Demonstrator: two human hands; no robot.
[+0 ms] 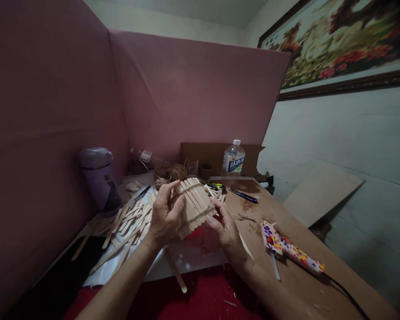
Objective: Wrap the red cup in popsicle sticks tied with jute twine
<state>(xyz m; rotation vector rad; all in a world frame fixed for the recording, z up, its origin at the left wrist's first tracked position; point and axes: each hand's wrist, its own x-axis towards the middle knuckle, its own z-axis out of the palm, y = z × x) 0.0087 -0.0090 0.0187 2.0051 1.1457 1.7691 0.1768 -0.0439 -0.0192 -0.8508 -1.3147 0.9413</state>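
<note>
Between both hands is a small craft piece of popsicle sticks [194,201], set side by side, with two bands of twine running across it. My left hand [166,212] is closed on its left side, thumb on the front. At the lower right corner my right hand [225,226] pinches the piece near the end of the lower twine band [202,213]. The piece is held tilted above the table. Whether the right fingers also grip a loose twine end cannot be made out.
Loose popsicle sticks [133,222] lie scattered on the left. Behind are twine balls [177,172], a plastic bottle [234,160] and a purple flask [100,180]. To the right lie a blue pen [245,196] and a flower-patterned glue gun [288,249] with its cord.
</note>
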